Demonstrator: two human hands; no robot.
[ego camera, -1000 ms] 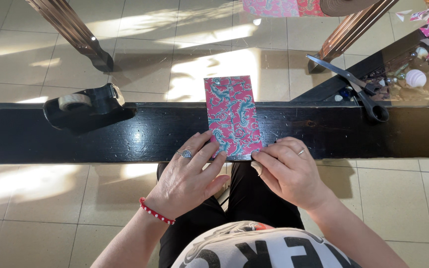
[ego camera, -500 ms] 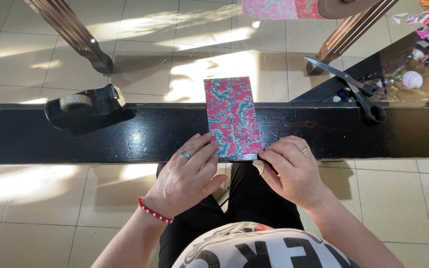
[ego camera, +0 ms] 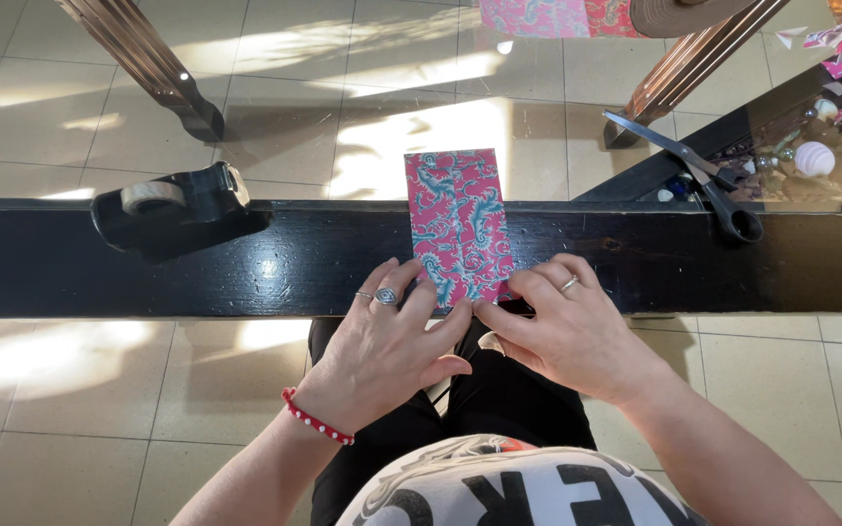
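Note:
A folded rectangle of pink paper with a teal swirl pattern (ego camera: pixel 457 222) lies on a glass tabletop, across a black crossbar (ego camera: pixel 70 261). My left hand (ego camera: pixel 382 343) presses its fingertips on the paper's near left corner; it wears two rings and a red bead bracelet. My right hand (ego camera: pixel 562 326), with one ring, presses down the near right corner. Both hands lie flat on the near edge, fingers apart, and hide that edge.
A black tape dispenser (ego camera: pixel 175 203) sits at the left on the glass. Black-handled scissors (ego camera: pixel 699 173) lie at the right, near small shells and beads (ego camera: pixel 814 158). More pink patterned paper (ego camera: pixel 550 17) lies at the far edge. Tiled floor and wooden legs show through the glass.
Both hands have crept slightly along the paper's near edge, pressing it flat. The paper itself has stayed in place.

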